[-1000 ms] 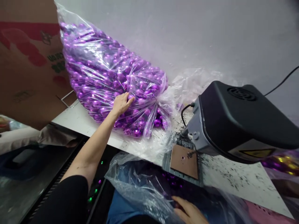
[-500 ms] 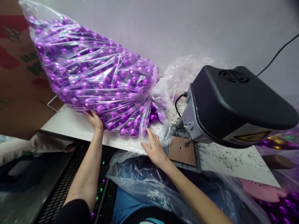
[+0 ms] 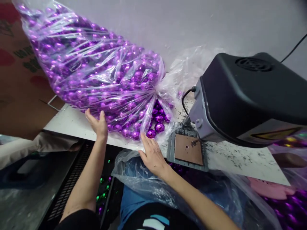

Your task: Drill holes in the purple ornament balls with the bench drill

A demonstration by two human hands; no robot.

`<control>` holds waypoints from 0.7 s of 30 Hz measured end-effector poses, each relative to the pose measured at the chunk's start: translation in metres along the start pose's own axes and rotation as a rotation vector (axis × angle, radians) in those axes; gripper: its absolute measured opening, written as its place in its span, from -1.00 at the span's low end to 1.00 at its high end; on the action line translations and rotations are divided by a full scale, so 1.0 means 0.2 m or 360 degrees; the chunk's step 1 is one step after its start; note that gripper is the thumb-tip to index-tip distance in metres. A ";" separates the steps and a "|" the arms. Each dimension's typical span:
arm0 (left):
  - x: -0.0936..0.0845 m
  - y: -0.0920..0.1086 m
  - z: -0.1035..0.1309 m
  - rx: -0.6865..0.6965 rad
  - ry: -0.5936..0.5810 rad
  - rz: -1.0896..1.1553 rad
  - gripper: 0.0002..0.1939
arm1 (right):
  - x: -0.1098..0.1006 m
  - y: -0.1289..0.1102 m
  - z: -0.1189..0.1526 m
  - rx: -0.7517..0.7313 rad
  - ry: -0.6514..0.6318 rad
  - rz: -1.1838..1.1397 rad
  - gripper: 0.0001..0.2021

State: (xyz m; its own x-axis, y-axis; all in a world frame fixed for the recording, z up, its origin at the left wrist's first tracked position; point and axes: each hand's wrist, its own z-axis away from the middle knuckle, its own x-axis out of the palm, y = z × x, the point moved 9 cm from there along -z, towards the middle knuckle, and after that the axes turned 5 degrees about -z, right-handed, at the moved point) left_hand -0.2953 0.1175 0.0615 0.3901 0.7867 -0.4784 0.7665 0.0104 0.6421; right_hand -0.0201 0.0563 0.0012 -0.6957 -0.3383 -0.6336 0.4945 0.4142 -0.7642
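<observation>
A large clear plastic bag (image 3: 96, 70) full of shiny purple faceted balls lies across the white tabletop, leaning toward the wall. Its gathered neck points right, and loose purple balls (image 3: 159, 127) show at the opening. My left hand (image 3: 98, 124) is at the bag's lower front side, thumb and fingers apart. Near the opening, my right hand (image 3: 152, 151) lies with its fingers extended at the bag's front edge, beside the balls. Neither hand is wrapped around anything. Right of it, a brown square plate (image 3: 188, 149) with a small hole sits on the machine's grey base.
A black machine head (image 3: 254, 95) with a warning label overhangs the table's right side. Dark shavings litter the white tabletop (image 3: 240, 163). A cardboard box (image 3: 19, 95) stands at left. Clear plastic sheeting (image 3: 144, 182) covers my lap; a black crate (image 3: 67, 182) is below left.
More purple balls now show at the bag's opening. My right hand has shifted slightly left, and my left hand's thumb has spread upward. The view has shifted a little.
</observation>
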 end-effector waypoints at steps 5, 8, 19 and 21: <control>0.30 0.75 0.48 0.1057 -0.0754 -0.0049 -0.66 | 0.02 0.00 0.05 -0.0027 0.0016 0.0167 -0.42; 0.43 0.83 0.67 0.1325 -0.1007 -0.0353 -0.66 | -0.02 0.02 0.11 -0.0005 0.0022 0.0278 -0.54; 0.42 0.75 0.63 0.1012 -0.0808 -0.0674 -0.66 | 0.02 0.17 0.22 0.0086 -0.0116 0.0373 -0.58; 0.49 0.84 0.66 0.1026 -0.0834 -0.0650 -0.69 | 0.03 0.17 0.22 0.0099 -0.0125 0.0343 -0.58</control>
State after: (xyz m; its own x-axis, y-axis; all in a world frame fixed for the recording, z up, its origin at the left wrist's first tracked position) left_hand -0.0609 0.1155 0.0442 0.0875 0.4161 -0.9051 0.9697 -0.2436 -0.0183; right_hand 0.0155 0.0315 -0.0331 -0.5290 -0.3136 -0.7886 0.6601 0.4319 -0.6146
